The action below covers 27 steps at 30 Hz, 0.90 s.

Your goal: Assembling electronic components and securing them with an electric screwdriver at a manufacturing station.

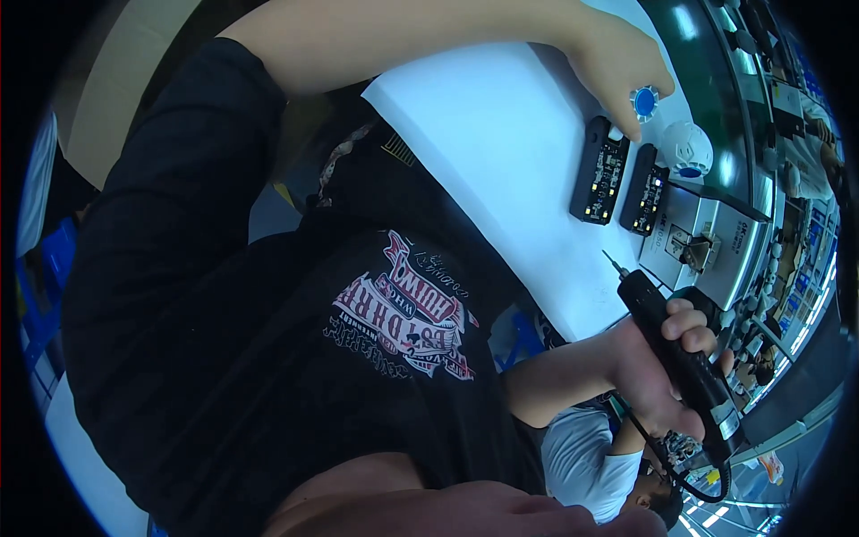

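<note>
My left hand (622, 72) reaches in along the top of the view. Its bent fingers close around a blue disc with a white scalloped rim (644, 104). One fingertip comes down at the end of a black housing with a circuit board (600, 172); whether it presses on it I cannot tell. A second, similar black housing (643, 191) lies beside the first. Lower down, my right hand (662, 371) wraps around a black electric screwdriver (678, 349), cable trailing from its rear. Its thin bit points toward the housings and touches neither.
Under the housings lies a white work surface (528, 197). A white ball-shaped object with blue below (687, 149) stands beside them. Close to the screwdriver tip is a grey-white box (698, 242) with a metal bracket on it. Another person (591, 461) sits farther down; crowded shelves line the right.
</note>
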Available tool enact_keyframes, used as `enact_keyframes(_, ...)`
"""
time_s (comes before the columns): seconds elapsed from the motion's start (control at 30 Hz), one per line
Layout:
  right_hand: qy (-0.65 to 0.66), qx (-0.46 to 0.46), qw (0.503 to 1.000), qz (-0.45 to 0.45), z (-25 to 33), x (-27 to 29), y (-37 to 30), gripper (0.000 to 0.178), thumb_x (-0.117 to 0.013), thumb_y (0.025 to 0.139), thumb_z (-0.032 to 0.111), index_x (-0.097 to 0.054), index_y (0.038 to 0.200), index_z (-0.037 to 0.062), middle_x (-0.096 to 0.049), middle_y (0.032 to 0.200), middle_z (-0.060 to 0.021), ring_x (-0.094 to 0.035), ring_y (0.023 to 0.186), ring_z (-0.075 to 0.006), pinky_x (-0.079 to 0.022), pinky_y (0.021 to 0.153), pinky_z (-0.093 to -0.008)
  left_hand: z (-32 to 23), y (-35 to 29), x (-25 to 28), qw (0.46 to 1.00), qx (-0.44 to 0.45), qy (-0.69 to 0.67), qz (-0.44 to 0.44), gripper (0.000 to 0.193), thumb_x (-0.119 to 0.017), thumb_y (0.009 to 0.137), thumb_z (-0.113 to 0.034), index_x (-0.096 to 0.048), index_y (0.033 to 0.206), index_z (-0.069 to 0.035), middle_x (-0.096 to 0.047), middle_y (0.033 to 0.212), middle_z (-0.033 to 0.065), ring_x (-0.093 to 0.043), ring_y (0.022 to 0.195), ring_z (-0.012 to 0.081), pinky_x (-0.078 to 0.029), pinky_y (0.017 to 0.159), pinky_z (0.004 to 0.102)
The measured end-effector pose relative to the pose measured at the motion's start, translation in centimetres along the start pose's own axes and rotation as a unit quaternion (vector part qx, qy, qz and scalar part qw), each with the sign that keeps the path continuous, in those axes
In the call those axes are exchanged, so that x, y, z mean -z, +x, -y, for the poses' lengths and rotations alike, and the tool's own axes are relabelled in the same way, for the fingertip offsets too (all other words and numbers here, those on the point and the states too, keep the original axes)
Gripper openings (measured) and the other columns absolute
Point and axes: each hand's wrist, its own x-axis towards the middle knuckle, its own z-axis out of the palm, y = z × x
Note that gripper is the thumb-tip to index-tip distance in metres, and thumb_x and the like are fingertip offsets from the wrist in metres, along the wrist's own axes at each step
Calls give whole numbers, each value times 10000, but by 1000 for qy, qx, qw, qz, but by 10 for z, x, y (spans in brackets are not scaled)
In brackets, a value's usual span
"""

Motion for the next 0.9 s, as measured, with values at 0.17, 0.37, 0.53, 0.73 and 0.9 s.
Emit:
enact_keyframes(0.17,8,0,1000,8,-10,-13,1,937,-513,803,873,-540,1252,51,-605,782,-114,-569,651,-251,-457,701,-443,-2,0,4,1000,-2,0,-1,563,-782,696,-491,-686,934,10,-707,924,253,-680,894,432,-540,806,469)
enact_keyframes(0.37,18,1,1000,25,-21,-28,0,940,-472,822,876,-539,1262,48,-601,781,-122,-575,641,-259,-475,687,-452,-5,-2,6,1000,2,-8,0,559,-781,692,-485,-689,928,12,-707,918,254,-681,893,427,-540,810,463)
enact_keyframes(0.53,7,15,999,32,-28,-37,0,946,-413,857,864,-521,1305,38,-609,789,-138,-583,620,-260,-492,658,-452,-4,-3,6,1000,2,-10,-8,548,-778,686,-477,-691,914,14,-710,913,250,-683,884,425,-541,807,461)
enact_keyframes(0.73,16,18,998,58,-29,-41,1,929,-355,912,827,-484,1365,26,-637,829,-157,-592,609,-263,-496,628,-437,0,0,5,999,7,-6,32,664,-776,702,-504,-679,1057,49,-705,992,276,-679,953,430,-537,853,452)
enact_keyframes(0.9,5,22,998,53,-30,-40,1,922,-364,910,826,-484,1355,28,-636,829,-155,-586,604,-260,-495,625,-436,11,10,-19,1000,-3,0,-5,637,-699,811,-606,-670,927,20,-674,813,176,-673,769,320,-518,671,424)
